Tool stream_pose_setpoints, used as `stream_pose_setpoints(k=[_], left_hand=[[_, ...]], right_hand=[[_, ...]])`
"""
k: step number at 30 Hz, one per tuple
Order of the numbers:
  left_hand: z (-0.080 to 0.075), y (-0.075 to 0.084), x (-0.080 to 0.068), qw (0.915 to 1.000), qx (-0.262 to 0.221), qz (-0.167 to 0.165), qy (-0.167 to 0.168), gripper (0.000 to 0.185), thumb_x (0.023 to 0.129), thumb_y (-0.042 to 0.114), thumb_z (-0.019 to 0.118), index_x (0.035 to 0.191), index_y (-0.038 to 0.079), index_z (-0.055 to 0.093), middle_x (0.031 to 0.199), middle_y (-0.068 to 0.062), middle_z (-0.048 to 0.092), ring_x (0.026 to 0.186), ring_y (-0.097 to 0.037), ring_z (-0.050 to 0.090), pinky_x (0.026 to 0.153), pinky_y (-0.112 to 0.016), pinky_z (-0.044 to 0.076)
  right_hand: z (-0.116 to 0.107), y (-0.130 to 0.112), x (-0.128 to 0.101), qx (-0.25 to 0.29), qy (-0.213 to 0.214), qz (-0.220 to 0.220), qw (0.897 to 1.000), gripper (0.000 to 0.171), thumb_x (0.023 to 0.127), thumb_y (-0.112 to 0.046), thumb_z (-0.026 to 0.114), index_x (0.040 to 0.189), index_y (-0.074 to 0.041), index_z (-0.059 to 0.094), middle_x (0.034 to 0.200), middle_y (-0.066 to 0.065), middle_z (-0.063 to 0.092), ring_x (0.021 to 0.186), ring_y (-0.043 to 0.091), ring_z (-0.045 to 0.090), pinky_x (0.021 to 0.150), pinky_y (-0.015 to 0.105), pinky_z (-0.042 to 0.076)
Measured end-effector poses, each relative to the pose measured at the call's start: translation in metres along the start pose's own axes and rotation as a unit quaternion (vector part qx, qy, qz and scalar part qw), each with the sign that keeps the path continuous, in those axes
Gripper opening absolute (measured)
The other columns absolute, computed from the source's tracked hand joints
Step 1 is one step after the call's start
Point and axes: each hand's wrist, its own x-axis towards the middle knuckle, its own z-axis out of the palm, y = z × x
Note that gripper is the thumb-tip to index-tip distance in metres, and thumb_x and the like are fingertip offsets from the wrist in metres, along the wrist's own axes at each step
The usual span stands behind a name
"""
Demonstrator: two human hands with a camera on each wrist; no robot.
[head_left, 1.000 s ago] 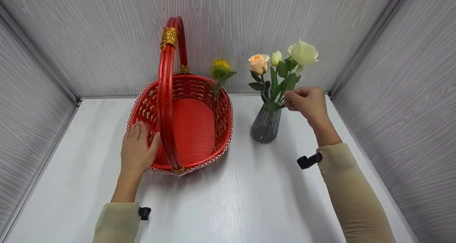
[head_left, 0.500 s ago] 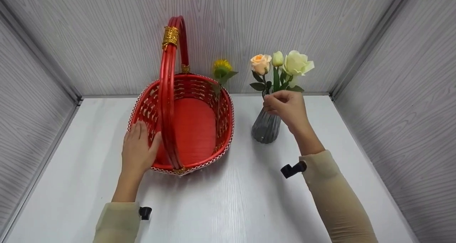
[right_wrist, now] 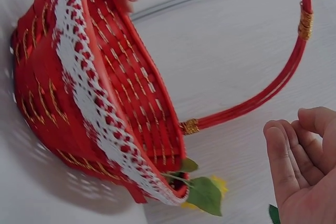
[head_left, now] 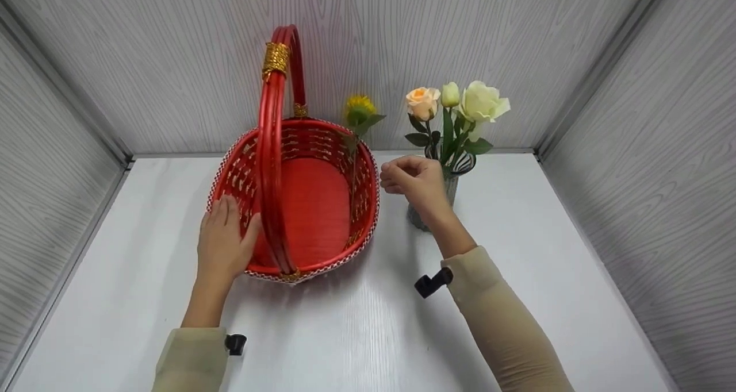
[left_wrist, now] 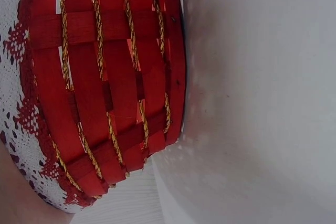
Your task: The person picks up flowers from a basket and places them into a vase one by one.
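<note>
My left hand [head_left: 224,242] holds the left rim of a red woven basket [head_left: 316,208], its fingers reaching over the edge. In the left wrist view, the basket's outer wall [left_wrist: 105,66] and part of that hand [left_wrist: 26,198] show. My right hand [head_left: 417,185] hovers between basket and vase with its fingers loosely bent; the right wrist view shows nothing in it. A yellow flower [head_left: 360,109] leans on the basket's back right rim, its stem inside. Behind my right hand, a grey glass vase [head_left: 418,219] holds a peach rose [head_left: 422,103], a pale bud [head_left: 450,95] and a cream flower [head_left: 483,102].
The basket's tall handle [head_left: 270,145] arches over its middle. Basket and vase stand on a white table [head_left: 356,334]. Grey panel walls [head_left: 368,35] close in the back and both sides.
The cream flower has settled lower in the vase. My right hand has let go of its stem and moved left past the vase. The left hand stays on the basket.
</note>
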Motion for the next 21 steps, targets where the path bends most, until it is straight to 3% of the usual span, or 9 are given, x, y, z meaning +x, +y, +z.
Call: stream_pose_setpoints(k=[5, 13, 21], left_hand=[[-0.001, 0.001, 0.0, 1.0, -0.004, -0.002, 0.0, 0.081, 0.104, 0.053, 0.034, 0.153, -0.01, 0.024, 0.159, -0.03, 0.024, 0.15, -0.045, 0.015, 0.122, -0.058, 0.01], [-0.001, 0.002, 0.001, 1.0, -0.007, -0.006, 0.003, 0.085, 0.102, 0.059, 0.032, 0.153, -0.009, 0.023, 0.16, -0.029, 0.023, 0.151, -0.044, 0.015, 0.123, -0.057, 0.009], [0.0, -0.001, -0.001, 0.9999, -0.004, -0.004, 0.011, 0.088, 0.102, 0.062, 0.031, 0.153, -0.009, 0.024, 0.159, -0.029, 0.025, 0.151, -0.044, 0.016, 0.122, -0.058, 0.011]], right_hand=[[0.017, 0.014, 0.003, 0.019, -0.007, 0.005, 1.0, 0.02, 0.092, -0.017, 0.072, 0.096, 0.002, 0.074, 0.086, 0.017, 0.073, 0.08, 0.033, 0.073, 0.073, 0.037, 0.062], [0.035, 0.035, 0.008, 0.055, 0.005, 0.038, 0.998, 0.019, 0.091, -0.012, 0.072, 0.094, 0.006, 0.071, 0.081, 0.014, 0.072, 0.07, 0.02, 0.071, 0.069, 0.034, 0.062], [0.047, 0.054, 0.011, 0.063, 0.005, 0.071, 0.995, 0.017, 0.094, -0.012, 0.07, 0.096, 0.005, 0.07, 0.09, 0.019, 0.073, 0.078, 0.024, 0.073, 0.074, 0.036, 0.062]])
